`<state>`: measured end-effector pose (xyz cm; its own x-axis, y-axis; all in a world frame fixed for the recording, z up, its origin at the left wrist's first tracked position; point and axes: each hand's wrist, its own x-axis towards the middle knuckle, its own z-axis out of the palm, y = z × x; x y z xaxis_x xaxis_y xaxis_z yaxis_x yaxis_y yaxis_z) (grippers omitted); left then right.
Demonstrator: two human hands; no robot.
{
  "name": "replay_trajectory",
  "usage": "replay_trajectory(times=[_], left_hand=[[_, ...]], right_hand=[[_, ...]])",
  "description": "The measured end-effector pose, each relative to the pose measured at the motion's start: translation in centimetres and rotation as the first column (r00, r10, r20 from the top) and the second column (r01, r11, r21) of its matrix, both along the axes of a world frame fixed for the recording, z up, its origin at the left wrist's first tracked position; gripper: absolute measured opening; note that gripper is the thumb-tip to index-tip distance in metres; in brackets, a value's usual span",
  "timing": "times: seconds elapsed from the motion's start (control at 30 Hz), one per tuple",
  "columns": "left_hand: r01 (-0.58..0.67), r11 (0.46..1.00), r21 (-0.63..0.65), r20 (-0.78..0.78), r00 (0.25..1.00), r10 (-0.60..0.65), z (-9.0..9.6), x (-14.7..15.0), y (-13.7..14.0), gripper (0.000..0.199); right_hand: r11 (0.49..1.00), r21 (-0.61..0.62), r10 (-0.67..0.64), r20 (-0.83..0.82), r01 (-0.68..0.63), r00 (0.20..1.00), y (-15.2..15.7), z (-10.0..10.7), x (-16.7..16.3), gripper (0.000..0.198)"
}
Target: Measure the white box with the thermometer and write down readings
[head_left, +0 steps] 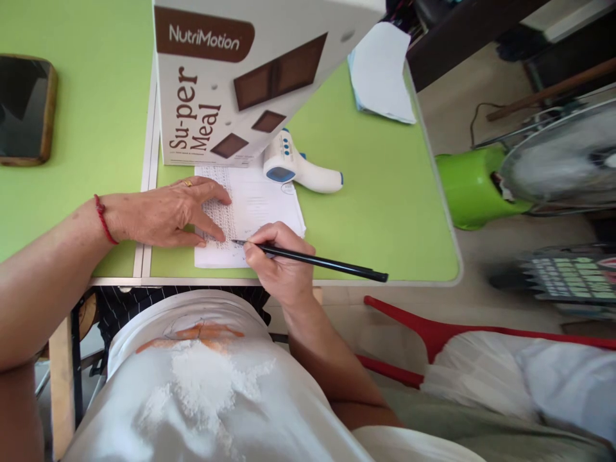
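Note:
My right hand (283, 260) grips a black pen (327, 262), its tip touching or just over the sheet of paper (260, 205). Dense rows of small handwriting cover the left part of that sheet; fainter print shows on the right. My left hand (178, 212) rests on the paper's left side with its fingers spread, near the pen tip, and a red cord is round the wrist. Just beyond the paper lies a white and blue infrared thermometer (301, 167), partly over its edge. A white NutriMotion box (192, 109) stands at the paper's far side.
On the green folding table (375, 212) a phone (24, 109) lies at the far left. A stack of papers (382, 74) sits at the back right corner. Right of the table are a green bin (471, 192), a fan (568, 154) and a red plastic chair (433, 333) with white bags.

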<state>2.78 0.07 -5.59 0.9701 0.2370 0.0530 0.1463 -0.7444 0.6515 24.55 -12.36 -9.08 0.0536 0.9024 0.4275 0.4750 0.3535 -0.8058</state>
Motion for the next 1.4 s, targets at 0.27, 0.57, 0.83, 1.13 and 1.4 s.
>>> replay_trajectory(times=[0.27, 0.57, 0.83, 1.13, 1.4], left_hand=[[0.002, 1.0, 0.005, -0.007, 1.0, -0.002, 0.08, -0.04, 0.02, 0.03], [-0.004, 1.0, -0.007, 0.004, 1.0, 0.004, -0.02, 0.05, 0.04, 0.029], [-0.001, 1.0, -0.001, 0.0, 1.0, 0.001, 0.03, 0.05, 0.04, 0.029], [0.0, 1.0, -0.003, -0.013, 1.0, 0.0, 0.29, 0.04, -0.05, 0.03], [-0.004, 1.0, -0.013, -0.003, 1.0, 0.004, 0.34, -0.02, 0.03, 0.029]], right_hand=[[1.0, -0.019, -0.017, 0.012, 0.017, 1.0, -0.07, 0.06, 0.03, 0.012], [0.999, -0.016, -0.032, -0.018, 0.032, 0.999, -0.18, -0.2, 0.02, 0.011], [1.0, 0.008, -0.014, 0.031, 0.014, 0.999, -0.03, -0.05, 0.07, 0.013], [0.999, -0.03, -0.023, 0.004, 0.023, 1.0, -0.08, 0.07, 0.14, 0.012], [0.998, -0.022, -0.062, -0.012, 0.062, 0.998, -0.24, -0.09, 0.04, 0.012]])
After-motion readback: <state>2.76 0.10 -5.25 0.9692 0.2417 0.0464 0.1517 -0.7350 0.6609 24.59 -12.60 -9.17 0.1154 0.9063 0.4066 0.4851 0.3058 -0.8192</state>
